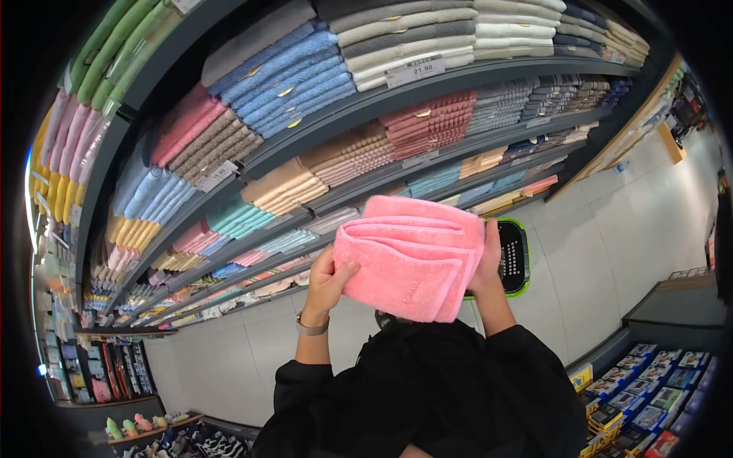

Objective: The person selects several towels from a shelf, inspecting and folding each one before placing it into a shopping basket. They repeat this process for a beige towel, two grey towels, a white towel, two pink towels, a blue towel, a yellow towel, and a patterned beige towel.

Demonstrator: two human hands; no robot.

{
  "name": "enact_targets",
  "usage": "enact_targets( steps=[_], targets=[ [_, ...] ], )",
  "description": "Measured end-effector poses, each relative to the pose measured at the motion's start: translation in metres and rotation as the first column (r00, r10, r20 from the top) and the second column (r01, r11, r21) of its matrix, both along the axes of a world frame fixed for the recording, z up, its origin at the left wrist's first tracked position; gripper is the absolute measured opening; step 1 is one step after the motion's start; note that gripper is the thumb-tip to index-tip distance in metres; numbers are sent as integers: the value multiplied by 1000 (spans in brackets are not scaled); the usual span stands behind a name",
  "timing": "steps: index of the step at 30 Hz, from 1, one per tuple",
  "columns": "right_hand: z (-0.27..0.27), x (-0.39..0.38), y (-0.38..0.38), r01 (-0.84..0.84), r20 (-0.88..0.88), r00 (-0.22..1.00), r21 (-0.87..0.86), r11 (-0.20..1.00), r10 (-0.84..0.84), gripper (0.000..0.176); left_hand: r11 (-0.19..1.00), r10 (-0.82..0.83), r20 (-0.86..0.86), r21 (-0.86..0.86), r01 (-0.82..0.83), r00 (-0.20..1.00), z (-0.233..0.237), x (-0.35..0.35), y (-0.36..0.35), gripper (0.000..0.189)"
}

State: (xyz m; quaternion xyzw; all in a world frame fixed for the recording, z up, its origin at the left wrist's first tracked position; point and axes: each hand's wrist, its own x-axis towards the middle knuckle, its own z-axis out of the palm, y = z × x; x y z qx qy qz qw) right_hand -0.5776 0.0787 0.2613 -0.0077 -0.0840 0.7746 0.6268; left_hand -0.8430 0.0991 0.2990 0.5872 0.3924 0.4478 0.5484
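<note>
A pink towel [405, 259], folded in several layers, is held up in front of my body between both hands. My left hand [327, 281] grips its left edge, with the thumb on the front face and a watch band on the wrist. At the towel's right edge, my right hand [489, 263] is closed on it, its fingers partly hidden behind the cloth. Small raised lettering shows near the towel's lower right. Behind my right hand, a black basket [515, 259] with a green rim stands on the floor.
Long dark shelves [305, 137] with stacks of folded towels [294, 76] curve across the front and left. A price tag [414, 71] hangs on a shelf edge. Boxed goods [641, 389] fill a display at lower right. Grey floor tiles [580, 252] run along the aisle.
</note>
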Motion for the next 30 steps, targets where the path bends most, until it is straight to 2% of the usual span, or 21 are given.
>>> enact_targets(
  steps=[2,3,5,7,9,13,15,16,18,19,21,22,24,25,27,28,30],
  targets=[
    [-8,5,2,-18,62,998,-137,990,27,62,1000,1,24,12,-1,1000,10,10,-7,29],
    [-20,4,4,-31,55,998,-146,989,39,62,1000,-8,46,27,7,999,13,12,-12,28],
    [-39,-3,12,-15,151,987,-284,959,61,58,1000,0,1,-29,0,1000,12,15,-14,28],
    [-35,-15,8,-55,93,992,-292,955,86,53,997,-6,-39,-75,3,999,6,19,-9,28],
    [-41,-22,-1,-38,75,995,-256,966,59,53,949,44,18,-314,-36,999,-3,20,-2,28],
    [-46,-33,-16,-13,58,998,-213,977,26,53,966,4,-105,-255,-31,994,-5,15,-11,27],
    [-36,-36,-24,54,357,934,-113,992,-10,52,985,-53,-108,-166,34,993,-10,13,-16,24],
    [-37,-39,-27,58,360,933,-112,992,-14,52,985,-57,-105,-165,39,993,-11,13,-18,24],
    [-42,-46,-30,42,448,894,-29,999,-24,54,978,-56,-293,174,111,954,-12,10,-20,22],
    [-45,-51,-33,27,491,871,11,1000,-29,54,978,-55,-289,178,110,956,-10,8,-23,22],
    [-51,-63,-44,-16,574,819,76,997,-31,55,930,6,-375,342,132,927,-4,0,-36,20],
    [-53,-70,-51,-22,579,815,71,997,-23,55,933,10,-369,338,125,929,-3,-6,-44,20],
    [-55,-80,-62,-26,515,857,8,1000,18,56,868,68,-415,473,152,907,-1,-17,-58,19],
    [-56,-86,-67,-30,481,876,-22,999,37,56,869,74,-405,475,140,911,-1,-22,-64,19],
    [-57,-98,-78,-38,406,911,-82,996,68,57,969,-39,-382,211,128,923,-2,-28,-77,22],
    [-58,-103,-84,-39,366,927,-114,993,78,57,970,-38,-375,210,125,926,-8,-31,-78,22],
    [-59,-108,-96,-35,288,954,-175,984,85,57,997,62,-469,61,-38,881,-26,-34,-76,24]
  ],
)
